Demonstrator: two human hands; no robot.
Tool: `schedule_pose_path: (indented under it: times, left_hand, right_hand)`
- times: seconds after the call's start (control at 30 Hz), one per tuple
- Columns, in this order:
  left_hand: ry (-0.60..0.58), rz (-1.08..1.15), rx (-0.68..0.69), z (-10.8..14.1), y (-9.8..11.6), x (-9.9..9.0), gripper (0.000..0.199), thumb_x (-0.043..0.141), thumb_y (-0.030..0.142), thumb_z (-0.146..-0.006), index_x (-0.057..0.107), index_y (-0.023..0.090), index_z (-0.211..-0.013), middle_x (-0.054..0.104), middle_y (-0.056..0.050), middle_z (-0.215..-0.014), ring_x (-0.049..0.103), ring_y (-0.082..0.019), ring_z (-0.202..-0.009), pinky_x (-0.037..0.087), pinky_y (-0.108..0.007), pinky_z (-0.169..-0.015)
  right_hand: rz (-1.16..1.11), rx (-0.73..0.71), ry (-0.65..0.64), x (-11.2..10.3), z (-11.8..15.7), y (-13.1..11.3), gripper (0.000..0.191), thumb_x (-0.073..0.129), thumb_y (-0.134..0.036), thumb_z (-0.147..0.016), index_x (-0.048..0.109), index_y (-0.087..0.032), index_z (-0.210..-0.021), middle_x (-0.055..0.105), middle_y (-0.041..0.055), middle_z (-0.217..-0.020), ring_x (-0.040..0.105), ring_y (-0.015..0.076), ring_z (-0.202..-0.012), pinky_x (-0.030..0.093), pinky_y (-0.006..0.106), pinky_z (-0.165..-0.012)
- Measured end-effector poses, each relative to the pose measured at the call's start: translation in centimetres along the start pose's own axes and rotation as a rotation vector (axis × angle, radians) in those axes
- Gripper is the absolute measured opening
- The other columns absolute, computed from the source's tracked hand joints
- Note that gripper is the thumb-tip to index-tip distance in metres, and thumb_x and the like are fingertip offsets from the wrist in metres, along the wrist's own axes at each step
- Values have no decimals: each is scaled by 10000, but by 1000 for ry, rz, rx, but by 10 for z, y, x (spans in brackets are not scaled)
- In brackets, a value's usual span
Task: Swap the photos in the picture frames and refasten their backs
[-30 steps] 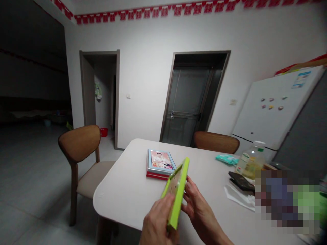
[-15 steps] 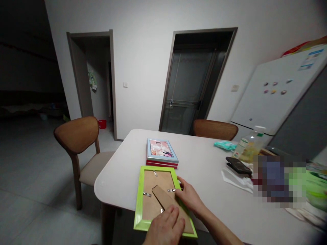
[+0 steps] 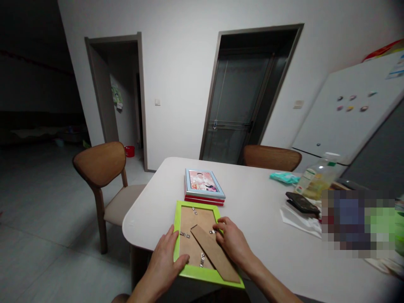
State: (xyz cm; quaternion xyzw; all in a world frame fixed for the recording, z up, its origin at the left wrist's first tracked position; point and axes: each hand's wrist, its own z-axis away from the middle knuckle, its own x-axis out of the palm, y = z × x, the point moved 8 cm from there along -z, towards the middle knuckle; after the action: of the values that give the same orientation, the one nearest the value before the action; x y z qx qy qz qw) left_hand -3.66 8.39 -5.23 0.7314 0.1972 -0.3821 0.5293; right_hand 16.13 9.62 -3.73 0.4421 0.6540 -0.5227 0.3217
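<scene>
Picture frame [image 3: 194,246] lies back-up at the near edge of the table [image 3: 261,252]. Left hand [image 3: 164,259] has shifted from its back to the left rim, loosely spread; right hand [image 3: 232,240] now bends its fingers at the right clip [image 3: 212,232], pinch unconfirmed. Judgement: frame steadied for clip work.

The lime-green rectangular picture frame [image 3: 203,243] was back side up between the left hand [image 3: 163,257] and right hand [image 3: 232,240], its brown board backing [image 3: 189,252] bearing four metal clips [image 3: 184,235] and a slanting brown stand [image 3: 216,256].
</scene>
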Motion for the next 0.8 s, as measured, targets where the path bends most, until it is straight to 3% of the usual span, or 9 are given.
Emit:
schedule_pose_path:
  times: [0.17,0.33,0.4,0.53,0.8]
  left_hand:
    - [16,-18,14,0,3,1,541,462,263,-677,420,61,-1177,329,-138,-1303,317,-214,-1185,246,-336,-989]
    - [75,-139,-6,-1,1,4,508,402,189,-680,429,53,-1169,365,-131,-1284,343,-207,-1170,261,-337,-984]
    - [72,-199,-4,-1,1,6,511,393,171,-675,427,58,-1172,364,-124,-1286,343,-204,-1170,259,-336,-985]
    - [46,-270,-6,-1,3,8,511,378,160,-681,414,74,-1183,366,-108,-1288,340,-187,-1173,264,-315,-984]
    - [16,-261,-20,0,7,7,522,384,118,-667,409,54,-1184,345,-133,-1294,325,-206,-1181,258,-343,-987]
  right_hand:
    - [54,-14,5,-1,-2,-1,270,378,-161,-708,630,-200,-799,544,53,-849,511,142,-740,377,229,-657]
    - [100,-43,135,-11,-2,-24,267,444,-197,-708,608,-219,-918,520,77,-1063,429,215,-988,321,310,-807]
    - [31,-122,109,-4,-3,-49,248,454,-241,-728,610,-220,-920,528,66,-1057,427,200,-989,303,297,-832]
    - [-7,-236,-68,24,-7,-90,211,460,-301,-745,646,-202,-753,576,44,-798,484,163,-801,330,253,-726]
    - [-52,-238,3,36,-10,-97,187,442,-211,-750,614,-165,-691,554,51,-752,484,143,-751,334,233,-692]
